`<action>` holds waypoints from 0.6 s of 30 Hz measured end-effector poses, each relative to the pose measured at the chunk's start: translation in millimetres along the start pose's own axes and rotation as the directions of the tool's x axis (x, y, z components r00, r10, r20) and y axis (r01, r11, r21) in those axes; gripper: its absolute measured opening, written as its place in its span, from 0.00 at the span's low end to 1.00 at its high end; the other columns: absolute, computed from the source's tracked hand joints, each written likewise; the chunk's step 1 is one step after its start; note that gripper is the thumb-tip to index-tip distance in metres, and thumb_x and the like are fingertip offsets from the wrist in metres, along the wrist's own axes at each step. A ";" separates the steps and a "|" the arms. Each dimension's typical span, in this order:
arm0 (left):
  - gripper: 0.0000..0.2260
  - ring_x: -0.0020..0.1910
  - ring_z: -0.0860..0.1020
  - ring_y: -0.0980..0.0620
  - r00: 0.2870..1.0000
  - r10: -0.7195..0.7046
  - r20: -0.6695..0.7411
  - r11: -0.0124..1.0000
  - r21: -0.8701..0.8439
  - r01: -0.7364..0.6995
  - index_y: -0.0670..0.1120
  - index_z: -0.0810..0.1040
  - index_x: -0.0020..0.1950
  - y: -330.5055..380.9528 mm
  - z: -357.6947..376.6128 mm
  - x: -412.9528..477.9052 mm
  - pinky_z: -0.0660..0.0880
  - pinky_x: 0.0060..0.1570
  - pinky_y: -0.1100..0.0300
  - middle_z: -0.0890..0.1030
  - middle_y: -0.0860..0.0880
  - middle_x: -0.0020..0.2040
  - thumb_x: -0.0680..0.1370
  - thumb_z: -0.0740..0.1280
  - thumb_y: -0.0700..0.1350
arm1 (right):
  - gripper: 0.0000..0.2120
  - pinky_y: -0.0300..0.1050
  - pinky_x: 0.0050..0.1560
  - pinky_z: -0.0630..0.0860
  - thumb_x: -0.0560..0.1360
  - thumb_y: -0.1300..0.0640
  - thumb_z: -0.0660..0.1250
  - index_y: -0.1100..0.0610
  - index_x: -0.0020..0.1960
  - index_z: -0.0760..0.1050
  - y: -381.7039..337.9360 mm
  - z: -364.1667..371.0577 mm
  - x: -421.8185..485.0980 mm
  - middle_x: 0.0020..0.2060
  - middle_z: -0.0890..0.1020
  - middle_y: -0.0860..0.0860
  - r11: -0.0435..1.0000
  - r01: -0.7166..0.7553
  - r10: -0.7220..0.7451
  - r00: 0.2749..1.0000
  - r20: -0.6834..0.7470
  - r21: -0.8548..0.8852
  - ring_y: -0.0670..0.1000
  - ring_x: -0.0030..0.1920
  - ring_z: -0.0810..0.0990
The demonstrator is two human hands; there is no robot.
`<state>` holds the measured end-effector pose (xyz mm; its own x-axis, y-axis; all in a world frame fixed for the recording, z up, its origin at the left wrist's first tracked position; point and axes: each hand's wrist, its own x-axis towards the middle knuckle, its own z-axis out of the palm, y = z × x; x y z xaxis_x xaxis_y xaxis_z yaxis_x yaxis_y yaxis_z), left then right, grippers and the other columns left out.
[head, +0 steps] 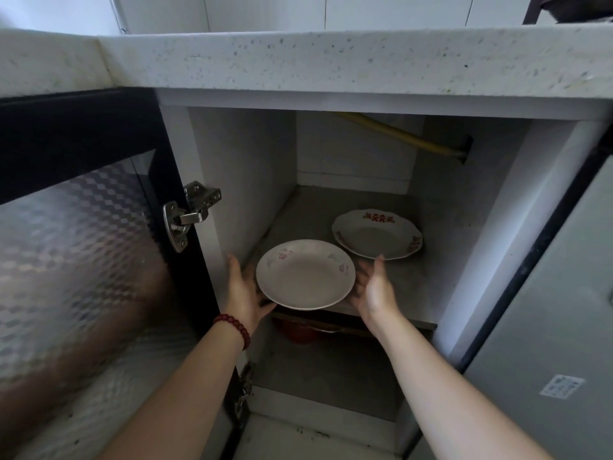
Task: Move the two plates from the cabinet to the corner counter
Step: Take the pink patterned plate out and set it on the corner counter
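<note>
Two plates are in the open cabinet under the speckled white counter (298, 61). The front plate (305, 275), white with faint pink flowers, sticks out over the shelf's front edge (408, 322). My left hand (245, 293) grips its left rim, fingers underneath, a red bead bracelet on the wrist. My right hand (374, 290) is blurred, fingers spread, right beside the plate's right rim; whether it touches is unclear. The second plate (378, 234), scalloped with red patterns, lies flat further back on the right of the shelf.
The left cabinet door (66, 260) with patterned glass stands open, its hinge (185, 217) beside my left hand. A yellow pipe (398, 134) crosses the cabinet's back. A red pot (298, 330) sits below the shelf. A grey door (547, 327) is at the right.
</note>
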<state>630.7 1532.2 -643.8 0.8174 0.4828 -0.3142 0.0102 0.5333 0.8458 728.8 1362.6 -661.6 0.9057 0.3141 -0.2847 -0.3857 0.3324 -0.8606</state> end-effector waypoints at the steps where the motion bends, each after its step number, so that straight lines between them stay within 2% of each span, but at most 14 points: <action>1: 0.34 0.61 0.72 0.45 1.000 -0.006 -0.003 1.000 0.000 0.006 0.55 0.69 0.66 -0.2 -1.2 1.2 0.69 0.61 0.45 0.75 0.49 0.62 0.72 0.43 0.73 | 0.28 0.59 0.63 0.71 0.78 0.36 0.48 0.51 0.68 0.69 0.5 -0.9 1.0 0.63 0.76 0.53 1.000 0.003 -0.003 1.000 0.000 -0.017 0.56 0.63 0.74; 3: 0.33 0.59 0.73 0.46 1.000 -0.018 -0.015 1.000 0.022 0.019 0.56 0.72 0.61 -2.2 -5.3 2.2 0.71 0.53 0.48 0.76 0.49 0.58 0.71 0.43 0.73 | 0.26 0.56 0.58 0.74 0.78 0.36 0.47 0.50 0.63 0.72 2.1 -3.9 2.8 0.56 0.79 0.51 0.998 0.009 -0.009 1.000 -0.007 -0.056 0.53 0.55 0.78; 6: 0.32 0.61 0.72 0.46 0.999 -0.033 -0.035 0.999 0.040 0.034 0.55 0.74 0.56 -6.6 -8.5 2.6 0.70 0.50 0.48 0.75 0.49 0.59 0.71 0.43 0.73 | 0.25 0.51 0.52 0.76 0.78 0.37 0.46 0.49 0.57 0.74 4.7 -6.7 6.7 0.48 0.81 0.48 0.997 0.002 -0.003 1.000 -0.014 -0.078 0.49 0.50 0.79; 9: 0.31 0.61 0.71 0.44 0.997 -0.055 -0.053 0.998 0.002 0.055 0.53 0.74 0.56 -4.9 -5.4 3.2 0.72 0.47 0.48 0.75 0.46 0.59 0.72 0.44 0.72 | 0.24 0.51 0.54 0.75 0.78 0.37 0.47 0.50 0.57 0.74 4.7 -3.0 7.8 0.48 0.80 0.50 0.996 -0.029 0.027 0.999 -0.026 -0.083 0.52 0.52 0.77; 13: 0.33 0.58 0.74 0.44 0.996 -0.078 -0.045 0.996 -0.044 0.076 0.50 0.76 0.55 -3.8 -6.8 -0.8 0.74 0.42 0.48 0.77 0.46 0.56 0.71 0.46 0.73 | 0.24 0.48 0.46 0.75 0.78 0.37 0.47 0.50 0.47 0.76 3.0 -3.5 5.6 0.45 0.81 0.48 0.998 -0.045 0.044 0.999 -0.026 -0.048 0.49 0.48 0.78; 16: 0.33 0.52 0.77 0.45 0.996 -0.087 -0.034 0.994 -0.073 0.085 0.51 0.77 0.50 -2.9 -5.9 -11.7 0.76 0.40 0.49 0.79 0.47 0.52 0.70 0.46 0.74 | 0.24 0.48 0.39 0.76 0.78 0.37 0.47 0.50 0.47 0.76 0.8 -7.2 -1.0 0.45 0.81 0.48 0.998 -0.048 0.048 0.999 -0.019 -0.033 0.50 0.47 0.79; 18: 0.32 0.50 0.77 0.45 0.995 -0.079 -0.052 0.994 -0.079 0.075 0.52 0.78 0.50 -1.9 -3.4 -24.2 0.78 0.36 0.50 0.79 0.47 0.51 0.70 0.46 0.74 | 0.24 0.49 0.39 0.76 0.78 0.37 0.47 0.50 0.48 0.76 -0.7 -8.9 -8.9 0.46 0.81 0.48 0.999 -0.038 0.038 0.999 -0.002 -0.039 0.50 0.48 0.79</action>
<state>608.9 1521.8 -639.3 0.7827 0.4747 -0.4025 0.0258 0.6214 0.7830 722.6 1351.7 -662.2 0.8906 0.3250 -0.3183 -0.4132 0.2855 -0.8647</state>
